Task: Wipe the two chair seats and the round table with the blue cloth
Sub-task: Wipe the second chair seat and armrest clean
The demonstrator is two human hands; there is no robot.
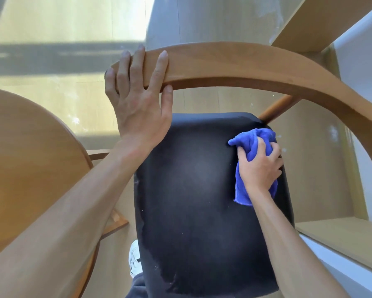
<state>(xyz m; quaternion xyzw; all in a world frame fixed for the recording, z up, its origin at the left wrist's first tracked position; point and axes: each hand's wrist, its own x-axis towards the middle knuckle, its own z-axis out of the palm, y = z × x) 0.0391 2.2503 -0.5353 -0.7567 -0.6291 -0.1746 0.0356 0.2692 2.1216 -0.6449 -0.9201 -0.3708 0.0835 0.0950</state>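
Clutching the blue cloth (254, 160) in the right hand (260, 166), fingers curled into its bunched folds, thumb tucked along the left side. Pressing the cloth down onto the black chair seat (193, 190), close to the seat's far right corner and right edge. Trailing one flap of cloth out below the wrist, lying flat along the right edge; poking another lump of it up past the knuckles toward the far corner.

Gripping the curved wooden backrest rail (234, 65) with the left hand (137, 100), four fingers draped over the top of the rail near its left end, thumb hooked underneath. Reaching both bare forearms in from the near edge of the view, the left crossing above the seat's far left corner.

Showing pale dusty smears and specks on the seat, mostly near the left edge and near left corner. Meeting the seat's far right corner, a slanting wooden strut (275, 108) coming down from the rail.

Sitting just left of the chair, the round wooden table (30, 158), its rim curving near the left forearm. Peeking out beside the seat's near left corner, a white shoe (135, 259) on the pale wood floor (69, 24).
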